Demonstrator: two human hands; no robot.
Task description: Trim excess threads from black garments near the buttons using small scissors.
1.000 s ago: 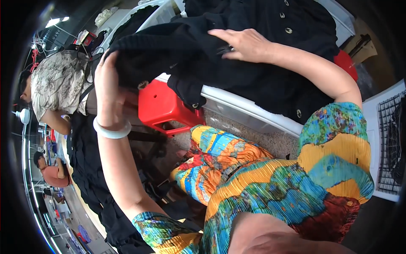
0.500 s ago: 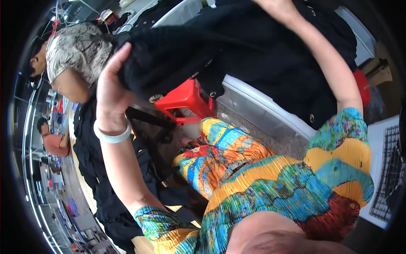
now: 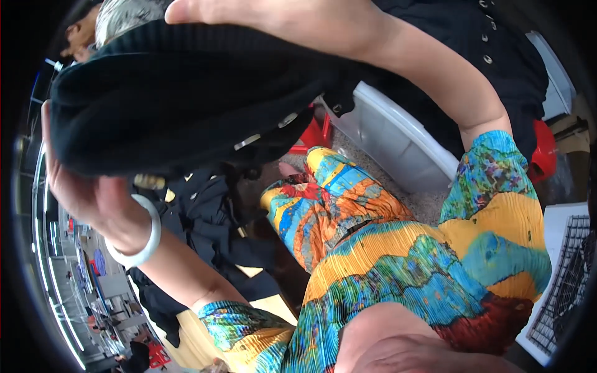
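Note:
A black garment [image 3: 168, 105] with a ribbed band and metal snap buttons is raised in front of me, folded or bunched between my hands. My left hand [image 3: 93, 193], with a white bangle on its wrist, grips the lower left end, its fingers partly behind the cloth. Over the top ribbed edge lies my right hand [image 3: 280, 15], thumb pointing left; its other fingers are hidden or cut off by the frame's top. More black cloth with snaps [image 3: 460, 81] hangs over a translucent plastic bin [image 3: 398, 137] to the right.
A pile of black garments [image 3: 205, 230] lies on a wooden table [image 3: 196, 339] at left. A red stool [image 3: 317, 130] stands beyond my knees. At right are another red stool [image 3: 544, 152] and a white unit with a black grille [image 3: 563, 280]. A co-worker [image 3: 81, 37] is at far left.
The garment has come left and nearer to me. My right hand has swept left across to its top edge, and my left hand has moved left and lower.

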